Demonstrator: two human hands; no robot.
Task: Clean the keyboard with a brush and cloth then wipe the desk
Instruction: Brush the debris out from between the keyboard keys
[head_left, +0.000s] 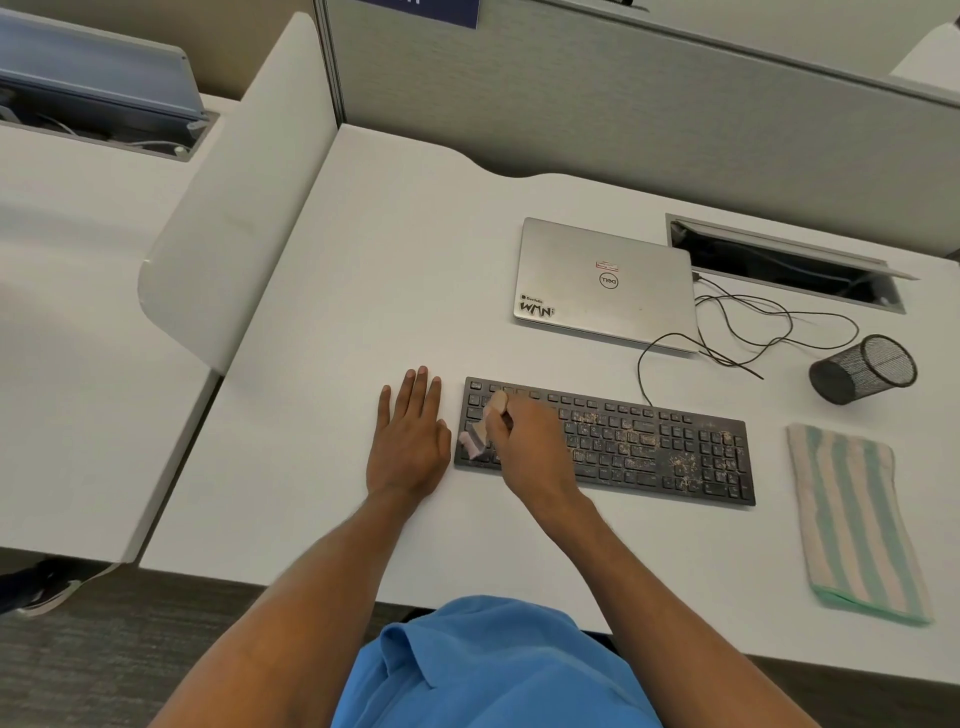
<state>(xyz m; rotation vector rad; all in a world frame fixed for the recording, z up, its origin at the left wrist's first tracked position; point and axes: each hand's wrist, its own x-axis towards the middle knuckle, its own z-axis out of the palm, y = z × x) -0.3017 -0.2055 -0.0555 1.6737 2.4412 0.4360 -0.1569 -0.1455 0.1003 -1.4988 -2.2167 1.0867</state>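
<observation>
Black, crumb-strewn flat keyboard (649, 447) is judged mid-brushing at its left end, a small wooden-handled brush (480, 431) being clamped in the curled fingers of the right hand (530, 447). The left hand (410, 436) is laid flat, fingers straight and together, on the white desk (363, 286) just left of it. Rightward strokes over the crumbs are called for next; the folded green-and-cream striped cloth (852, 519) lies untouched at the right.
</observation>
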